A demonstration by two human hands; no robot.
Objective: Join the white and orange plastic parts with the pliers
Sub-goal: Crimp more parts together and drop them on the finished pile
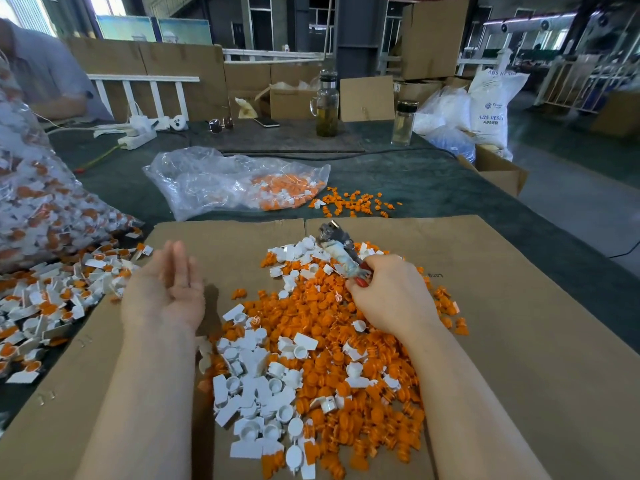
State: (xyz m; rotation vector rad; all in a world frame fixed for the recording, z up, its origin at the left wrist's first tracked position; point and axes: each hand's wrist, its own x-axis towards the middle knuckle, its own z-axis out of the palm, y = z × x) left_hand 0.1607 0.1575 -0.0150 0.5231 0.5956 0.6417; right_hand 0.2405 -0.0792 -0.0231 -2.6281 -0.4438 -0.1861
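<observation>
**Lots done, lots still waiting**

I am watching through the head camera. My right hand [388, 299] is gripping the pliers [341, 252], with its fingers curled tight around the red handles. The tip of the pliers is pointing away from me, over the far side of the pile. My left hand [166, 289] is hovering palm up, with its fingers straight and close together, holding nothing.

A big heap of loose orange parts [346, 341] and white parts [252, 386] is lying on the cardboard [519, 306] between my arms. So I am thinking much work is left. On the left, a pile of joined pieces [52, 299] is sitting by a full bag [41, 209], so many look finished.
</observation>
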